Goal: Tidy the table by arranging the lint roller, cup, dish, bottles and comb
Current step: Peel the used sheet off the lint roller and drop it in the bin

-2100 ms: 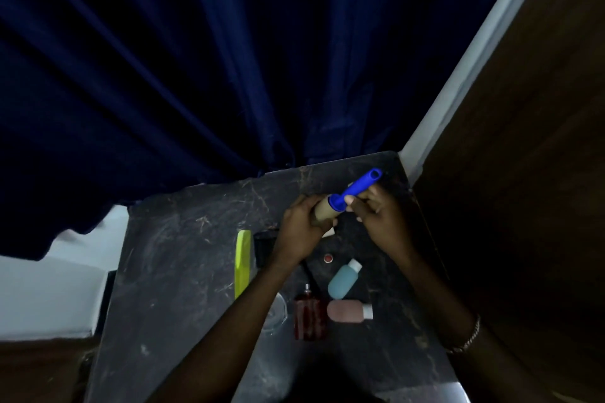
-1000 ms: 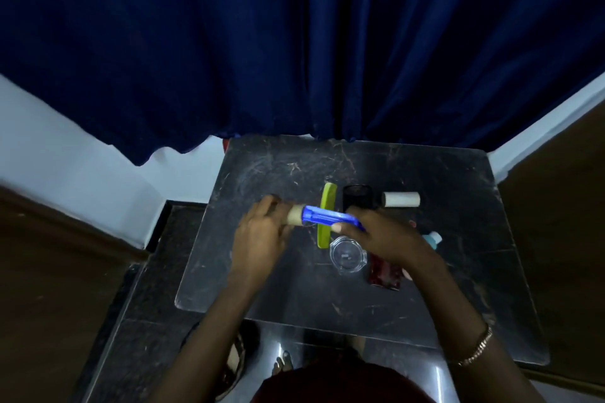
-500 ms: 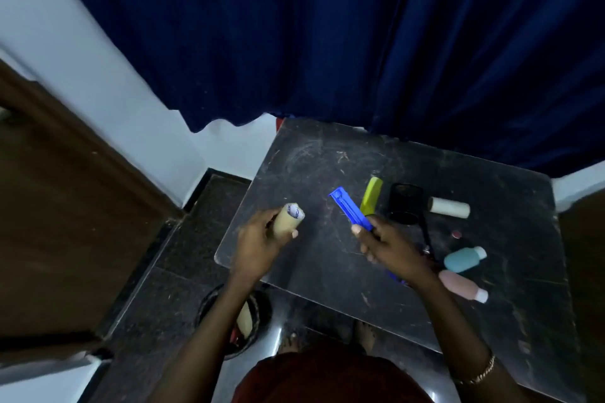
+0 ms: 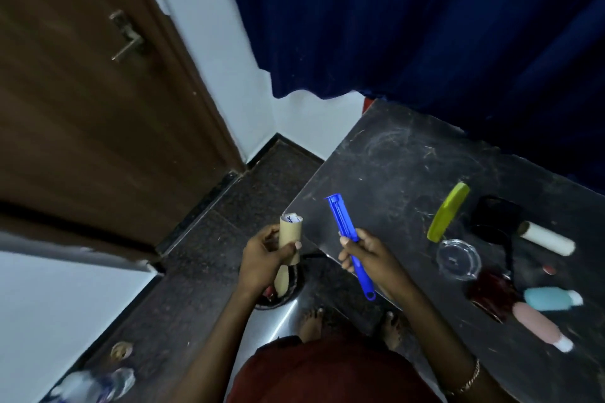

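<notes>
My left hand (image 4: 262, 258) grips a bare cardboard roll core (image 4: 289, 240), held upright over a dark bin (image 4: 278, 291) on the floor. My right hand (image 4: 370, 255) holds the blue lint roller handle (image 4: 348, 240) over the table's left edge, its spindle end pointing up. On the dark table (image 4: 393, 173) lie a green comb (image 4: 448, 212), a white refill roll (image 4: 546, 238), a clear glass dish (image 4: 457, 259), a dark cup (image 4: 497, 211), a dark red bottle (image 4: 491, 294), a light blue bottle (image 4: 550, 298) and a pink bottle (image 4: 540, 325).
A dark blue curtain (image 4: 409, 26) hangs behind the table. A brown door (image 4: 82, 91) stands at the left. Clear plastic bottles (image 4: 91, 383) lie on the floor at lower left. My bare feet (image 4: 311, 321) stand beside the bin.
The cardboard core came off the blue handle, and my left hand carried it left off the table to above the floor bin. My view swung left.
</notes>
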A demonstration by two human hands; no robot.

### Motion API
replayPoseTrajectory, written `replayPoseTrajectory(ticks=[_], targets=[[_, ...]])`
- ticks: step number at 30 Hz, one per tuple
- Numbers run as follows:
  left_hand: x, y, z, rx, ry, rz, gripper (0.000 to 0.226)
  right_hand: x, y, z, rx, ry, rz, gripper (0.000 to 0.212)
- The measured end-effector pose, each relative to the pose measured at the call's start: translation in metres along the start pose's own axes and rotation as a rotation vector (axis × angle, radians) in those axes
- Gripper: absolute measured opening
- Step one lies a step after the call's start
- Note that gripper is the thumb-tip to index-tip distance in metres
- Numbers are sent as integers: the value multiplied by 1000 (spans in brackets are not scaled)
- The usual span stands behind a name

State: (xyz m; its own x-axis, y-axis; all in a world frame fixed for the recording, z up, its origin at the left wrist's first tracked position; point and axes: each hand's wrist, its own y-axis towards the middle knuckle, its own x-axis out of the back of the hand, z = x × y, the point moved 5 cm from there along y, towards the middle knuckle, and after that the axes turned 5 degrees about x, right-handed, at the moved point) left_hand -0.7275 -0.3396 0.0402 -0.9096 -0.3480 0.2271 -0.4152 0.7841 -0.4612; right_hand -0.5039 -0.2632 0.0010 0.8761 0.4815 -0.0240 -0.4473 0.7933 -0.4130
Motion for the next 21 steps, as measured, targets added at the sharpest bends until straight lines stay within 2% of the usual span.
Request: replayPoseTrajectory(ticks=[6, 14, 18, 21], targets=[[51, -11, 37, 92, -56, -115, 34, -57, 16, -6, -44, -52, 110, 29], [92, -18, 94, 243, -178, -242, 31, -121, 44, -27, -107, -182, 178, 4], [105, -14, 125, 294, -178, -297, 46, -148, 62, -44, -138, -254, 197, 6], [111, -3, 150, 313, -153, -312, 42, -165, 78, -60, -155, -294, 196, 7]])
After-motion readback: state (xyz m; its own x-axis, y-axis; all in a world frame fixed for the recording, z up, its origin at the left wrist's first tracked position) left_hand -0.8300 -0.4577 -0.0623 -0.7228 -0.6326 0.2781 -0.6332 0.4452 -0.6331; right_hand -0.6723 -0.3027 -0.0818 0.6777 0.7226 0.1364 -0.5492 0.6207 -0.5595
